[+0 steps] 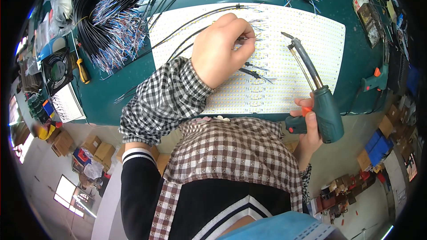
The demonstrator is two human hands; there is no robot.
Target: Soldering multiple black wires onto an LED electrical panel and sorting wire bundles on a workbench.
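The left hand (222, 49) pinches a black cable (241, 41) over a white LED board (275, 58). Beside that board, the right hand (312, 129) grips a green soldering gun (330, 112).

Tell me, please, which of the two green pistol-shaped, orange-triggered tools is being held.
The green tool in the right hand; the other lies unheld, farther right on the green table.

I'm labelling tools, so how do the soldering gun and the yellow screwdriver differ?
The soldering gun has a dark green body; the screwdriver has a yellow-and-black handle. The right hand holds the soldering gun, while the screwdriver lies on the table. Both have a handle and a shaft.
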